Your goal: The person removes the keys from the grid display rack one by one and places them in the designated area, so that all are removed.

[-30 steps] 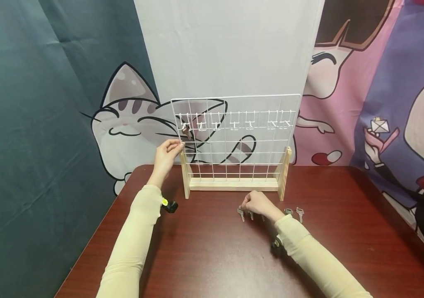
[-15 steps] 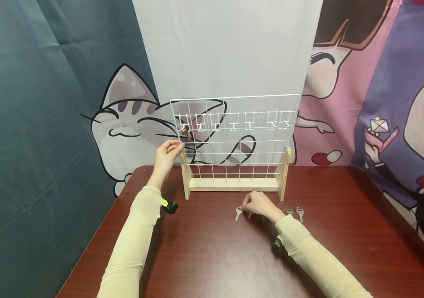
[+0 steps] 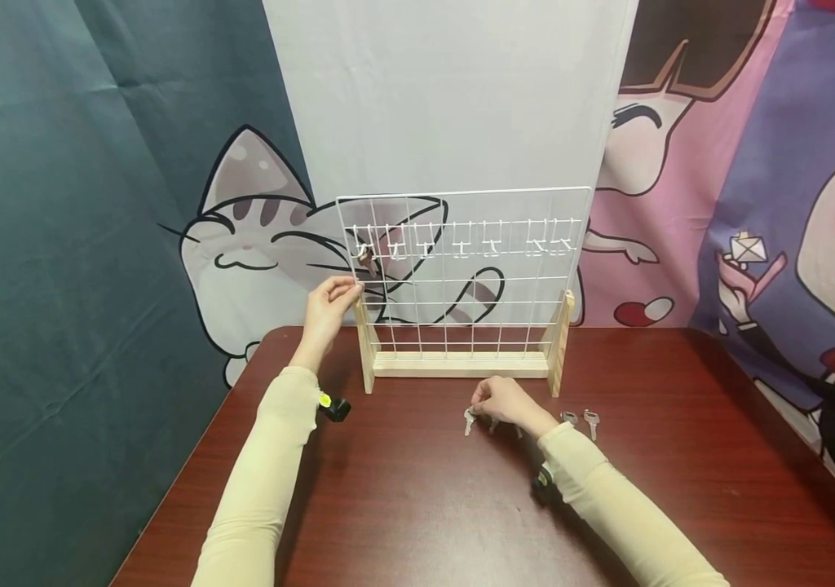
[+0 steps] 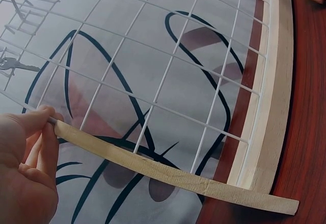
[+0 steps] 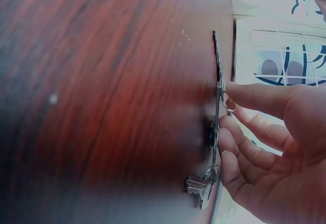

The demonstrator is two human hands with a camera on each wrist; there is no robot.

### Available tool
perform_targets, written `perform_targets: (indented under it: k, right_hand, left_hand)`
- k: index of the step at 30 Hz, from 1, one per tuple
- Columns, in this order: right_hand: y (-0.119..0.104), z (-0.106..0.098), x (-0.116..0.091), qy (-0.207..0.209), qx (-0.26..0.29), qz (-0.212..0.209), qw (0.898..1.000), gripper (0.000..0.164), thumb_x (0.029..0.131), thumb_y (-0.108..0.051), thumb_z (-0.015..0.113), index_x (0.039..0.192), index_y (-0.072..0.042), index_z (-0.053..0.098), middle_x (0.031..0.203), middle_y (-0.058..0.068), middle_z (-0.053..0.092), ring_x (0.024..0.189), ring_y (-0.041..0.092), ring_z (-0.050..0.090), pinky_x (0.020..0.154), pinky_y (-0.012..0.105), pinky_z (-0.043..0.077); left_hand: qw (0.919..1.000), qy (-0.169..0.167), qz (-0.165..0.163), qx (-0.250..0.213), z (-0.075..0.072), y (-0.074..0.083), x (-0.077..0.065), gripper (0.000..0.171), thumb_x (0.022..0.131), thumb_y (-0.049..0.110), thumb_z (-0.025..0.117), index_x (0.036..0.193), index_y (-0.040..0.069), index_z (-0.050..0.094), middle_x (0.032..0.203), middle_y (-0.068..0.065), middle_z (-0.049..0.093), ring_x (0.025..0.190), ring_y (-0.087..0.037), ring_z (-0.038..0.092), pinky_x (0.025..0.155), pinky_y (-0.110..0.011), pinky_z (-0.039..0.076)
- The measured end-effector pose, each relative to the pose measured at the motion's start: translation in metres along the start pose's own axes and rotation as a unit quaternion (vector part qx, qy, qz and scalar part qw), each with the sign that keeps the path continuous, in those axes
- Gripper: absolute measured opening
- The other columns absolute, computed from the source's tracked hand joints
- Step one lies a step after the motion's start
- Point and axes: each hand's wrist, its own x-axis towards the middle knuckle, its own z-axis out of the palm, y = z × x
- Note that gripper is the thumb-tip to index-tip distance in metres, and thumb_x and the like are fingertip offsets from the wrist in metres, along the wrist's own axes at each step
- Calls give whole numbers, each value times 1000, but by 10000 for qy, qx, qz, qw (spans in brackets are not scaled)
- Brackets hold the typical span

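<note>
My left hand [image 3: 329, 306] pinches the left edge of a white wire grid rack [image 3: 444, 281], right at the top of its wooden side post [image 4: 137, 152]. Low over the table my right hand [image 3: 509, 403] holds the leftmost key [image 3: 469, 421] by its small ring [image 5: 229, 105], between thumb and index finger. Other keys lie under and beside that hand, among them a key with a ring [image 5: 199, 186]. From the rack's leftmost hook hangs a key [image 3: 368, 261], also visible in the left wrist view.
Several white hooks [image 3: 461, 248] line the upper part of the grid. To the right of my right hand lie two more keys, the farther key [image 3: 591, 424] nearest the right side. The red-brown table [image 3: 417, 505] backs onto a cartoon-printed curtain [image 3: 241, 269].
The leftmost key's tip has swung a little to the left. My right hand has shifted slightly left, while the left hand keeps its place on the rack.
</note>
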Motion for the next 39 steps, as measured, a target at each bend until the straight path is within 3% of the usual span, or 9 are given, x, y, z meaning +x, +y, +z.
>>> perform_targets:
  k: [10, 17, 23, 28, 34, 39]
  right_hand:
    - [1, -6, 0, -25, 104, 284, 9995, 9, 83, -16, 78, 82, -11, 70, 63, -7, 62, 57, 8, 55, 58, 26, 45]
    - [2, -7, 1, -273, 306, 371, 9985, 14, 82, -15, 80, 89, -9, 70, 66, -6, 64, 59, 9, 56, 56, 24, 46]
    - [11, -19, -4, -214, 253, 241, 9992, 18, 83, -19, 79, 93, -8, 70, 79, -3, 69, 74, 14, 58, 70, 33, 50]
    - [19, -34, -6, -545, 591, 170, 9966, 20, 79, -6, 76, 97, -1, 68, 78, 0, 69, 73, 15, 60, 70, 32, 51]
    - [25, -40, -12, -1049, 589, 85, 9927, 25, 74, 6, 76, 98, 3, 68, 73, 0, 65, 63, 10, 55, 55, 24, 45]
    - [27, -42, -15, -1110, 439, -81, 9928, 26, 72, 6, 78, 96, 3, 68, 76, 3, 63, 64, 9, 53, 56, 22, 45]
  left_hand:
    - [9999, -24, -13, -120, 0, 0, 0, 26, 95, 11, 73, 114, -4, 65, 96, 5, 74, 90, -7, 68, 85, -22, 56]
    - [9999, -87, -76, -94, -1, 2, 1, 35, 95, 13, 73, 121, -9, 63, 114, -19, 72, 91, -7, 68, 86, -21, 55]
    - [9995, -201, -191, -126, 2, 21, -7, 33, 95, 6, 70, 121, -13, 61, 110, -17, 73, 91, -10, 69, 84, -22, 56]
    - [9995, -226, -214, -85, 0, 32, -9, 32, 96, 4, 69, 121, -14, 60, 112, -18, 73, 93, -13, 69, 87, -24, 56]
    - [9996, -171, -205, -122, -2, 14, -1, 36, 96, 6, 70, 124, -15, 59, 111, -15, 74, 92, -10, 68, 86, -23, 56]
    - [9996, -76, -178, -195, -2, 2, 2, 35, 95, 11, 72, 121, -10, 62, 103, -2, 76, 91, -7, 68, 85, -20, 55]
